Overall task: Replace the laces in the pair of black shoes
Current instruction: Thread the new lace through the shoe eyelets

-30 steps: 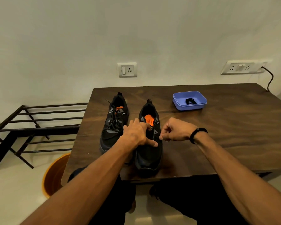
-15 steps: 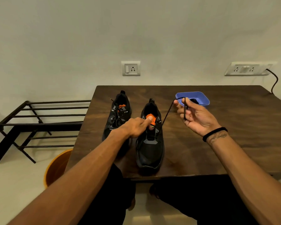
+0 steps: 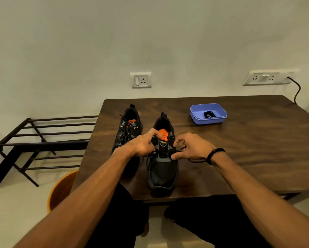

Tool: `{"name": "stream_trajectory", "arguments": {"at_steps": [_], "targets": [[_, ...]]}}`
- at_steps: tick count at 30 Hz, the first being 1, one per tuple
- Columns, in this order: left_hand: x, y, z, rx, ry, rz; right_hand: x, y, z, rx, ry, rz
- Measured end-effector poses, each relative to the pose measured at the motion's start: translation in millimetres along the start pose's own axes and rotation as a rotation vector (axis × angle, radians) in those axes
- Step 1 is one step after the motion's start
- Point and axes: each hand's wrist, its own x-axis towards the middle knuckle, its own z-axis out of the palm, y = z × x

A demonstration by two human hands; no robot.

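Pinching the near shoe's point(image 3: 162, 158) upper at the eyelets, my left hand point(image 3: 144, 146) steadies it while my right hand point(image 3: 192, 148) pinches the black lace point(image 3: 194, 160) at its three o'clock; the laced shoe point(image 3: 128, 130) sits at ten o'clock on the table point(image 3: 248, 149).

Your right hand point(image 3: 191, 147) is back down at the near shoe point(image 3: 162, 169); half a second ago it was raised toward the blue tray point(image 3: 208, 113) with the lace point(image 3: 194, 160) pulled up taut. Lace now lies slack on the table point(image 3: 257, 149) under your wrist. Left hand point(image 3: 143, 146) shifted from pressing the orange tongue point(image 3: 163, 136) to pinching the left eyelet edge.
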Motion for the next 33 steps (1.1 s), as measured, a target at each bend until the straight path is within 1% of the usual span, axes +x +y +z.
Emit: {"name": "stream_trajectory", "arguments": {"at_steps": [3,5,7,8,10,12,16,20,23,28,32,33], "targets": [[1,-2,0,-0.011,0.027,-0.017,3,-3,3,-0.067,0.020,-0.053],[1,-4,1,-0.013,0.019,-0.016,4,-4,3,-0.041,0.022,-0.100],[0,-6,0,-0.009,0.039,-0.013,5,-1,-1,-0.026,-0.008,-0.108],[0,-7,0,-0.013,0.065,-0.011,5,2,-5,0.000,-0.021,-0.093],[1,-11,-1,-0.013,0.106,-0.008,2,9,-13,0.131,-0.049,-0.035],[3,-12,-1,0.013,0.094,-0.018,-1,17,-20,0.261,-0.025,0.037],[9,-12,0,0.084,0.045,-0.024,-2,32,-29,0.365,0.193,0.190],[13,-15,0,0.125,0.028,-0.023,2,46,-32,0.536,0.434,0.324],[12,-16,-2,0.146,0.006,-0.018,1,54,-31,0.551,0.548,0.396],[7,-16,-3,0.146,-0.036,-0.013,6,74,-33,0.711,0.755,0.499],[6,-8,0,0.151,-0.030,-0.004,20,95,-33,0.781,0.905,0.495],[7,-7,1,0.160,-0.020,-0.005,16,86,-34,0.768,0.932,0.493]]}}
